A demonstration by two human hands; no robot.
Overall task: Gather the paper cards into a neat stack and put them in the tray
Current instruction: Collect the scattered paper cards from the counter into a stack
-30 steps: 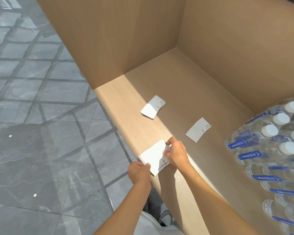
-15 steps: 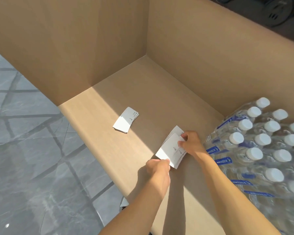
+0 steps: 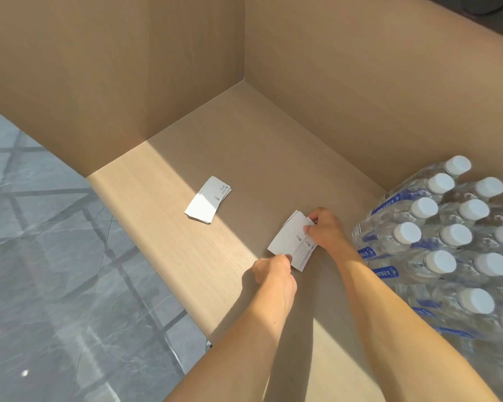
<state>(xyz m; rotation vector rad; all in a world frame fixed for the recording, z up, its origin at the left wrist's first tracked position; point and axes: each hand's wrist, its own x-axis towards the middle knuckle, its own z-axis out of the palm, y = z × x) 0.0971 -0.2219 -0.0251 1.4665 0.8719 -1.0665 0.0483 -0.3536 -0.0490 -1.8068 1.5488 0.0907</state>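
Note:
A bundle of white paper cards (image 3: 292, 240) lies low over the wooden counter (image 3: 186, 242), slightly fanned, with small print on the right side. My left hand (image 3: 272, 268) pinches its near corner. My right hand (image 3: 324, 226) grips its far right edge. A second small pile of white cards (image 3: 208, 200) rests on the counter to the left, untouched, half in sunlight. No tray is in view.
A shrink-wrapped pack of water bottles (image 3: 453, 245) with white caps and blue labels fills the right side, close to my right hand. Tall wooden walls (image 3: 331, 82) close the back and left. The counter's left edge drops to a grey tiled floor (image 3: 55, 285).
Both hands have carried the held cards rightward, from the counter's front edge onto the single card that lay near the bottles. That card now lies under the bundle. The left pile has not moved.

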